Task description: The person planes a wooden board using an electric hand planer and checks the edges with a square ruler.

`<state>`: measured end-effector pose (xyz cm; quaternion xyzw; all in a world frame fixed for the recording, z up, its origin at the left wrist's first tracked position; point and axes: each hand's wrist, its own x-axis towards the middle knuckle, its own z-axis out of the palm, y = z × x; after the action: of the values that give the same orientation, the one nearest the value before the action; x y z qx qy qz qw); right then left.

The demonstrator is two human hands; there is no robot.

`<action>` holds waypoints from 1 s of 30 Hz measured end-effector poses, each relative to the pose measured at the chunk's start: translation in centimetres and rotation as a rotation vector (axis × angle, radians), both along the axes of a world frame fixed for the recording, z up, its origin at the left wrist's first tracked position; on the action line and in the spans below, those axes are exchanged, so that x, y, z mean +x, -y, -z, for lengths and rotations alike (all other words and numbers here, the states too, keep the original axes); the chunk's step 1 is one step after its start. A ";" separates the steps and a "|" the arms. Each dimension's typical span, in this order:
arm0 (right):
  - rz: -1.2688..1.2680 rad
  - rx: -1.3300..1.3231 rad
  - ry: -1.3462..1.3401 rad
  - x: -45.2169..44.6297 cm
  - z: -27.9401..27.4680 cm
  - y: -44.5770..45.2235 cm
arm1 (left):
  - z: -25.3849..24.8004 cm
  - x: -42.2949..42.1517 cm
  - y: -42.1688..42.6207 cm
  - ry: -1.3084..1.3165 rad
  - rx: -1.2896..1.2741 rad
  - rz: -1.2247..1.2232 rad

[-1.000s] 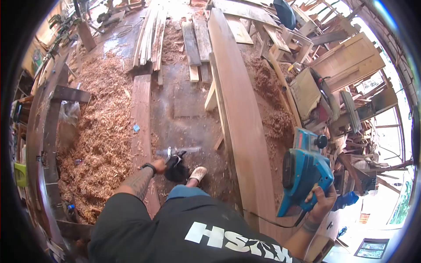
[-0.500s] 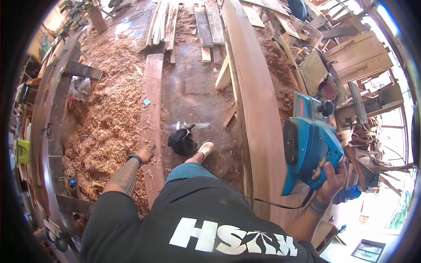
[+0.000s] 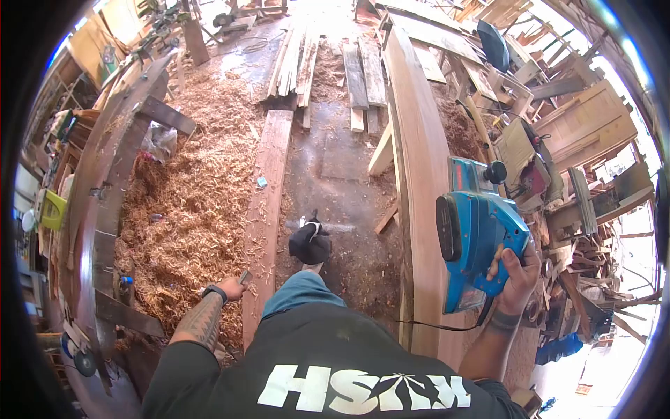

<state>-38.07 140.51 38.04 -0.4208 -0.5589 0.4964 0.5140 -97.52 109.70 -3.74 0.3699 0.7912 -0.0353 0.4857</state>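
Note:
My right hand (image 3: 515, 274) is closed round the handle of a blue electric planer (image 3: 481, 230). The planer is over the long pale board (image 3: 426, 140) on my right; whether it touches the wood I cannot tell. A black cord (image 3: 447, 325) runs from its rear toward my body. On the other side, my left hand (image 3: 233, 287) is closed on a small, narrow grey object (image 3: 244, 276), too small to name. That hand is beside a reddish plank (image 3: 269, 181) strewn with shavings.
A small black animal (image 3: 309, 242) with a light collar is on the floor in front of my legs. Wood shavings (image 3: 195, 188) are heaped at left, next to a dark timber bench (image 3: 105, 174). Loose boards (image 3: 354, 77) lie ahead; wood scraps crowd the right.
My view has tilted and shifted, so the boards and floor appear lower and farther right. The planer appears slightly farther left, still in my right hand. My left hand keeps its closed shape.

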 end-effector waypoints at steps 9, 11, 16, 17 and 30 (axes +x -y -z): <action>0.043 -0.090 0.044 -4.9 -0.3 -3.4 | -0.7 -2.6 -0.9 0.104 -0.019 0.002; 0.036 -0.145 0.042 -5.6 0.1 -4.3 | 0.0 -4.0 -1.6 0.084 0.015 -0.040; 0.081 -0.197 0.011 -9.8 1.4 -7.5 | 1.2 -8.6 -6.1 0.221 -0.039 -0.171; 0.107 -0.196 0.020 -10.7 1.6 -8.2 | 2.4 -10.3 -7.3 0.239 -0.064 -0.178; 0.196 -0.255 0.060 -22.0 1.4 -19.5 | 4.5 -30.1 -25.3 0.213 0.189 -0.295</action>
<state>-60.04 160.05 36.62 -0.5498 -0.4628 0.4981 0.4853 -127.59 135.02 -8.23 0.2955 0.7808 0.1500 0.5297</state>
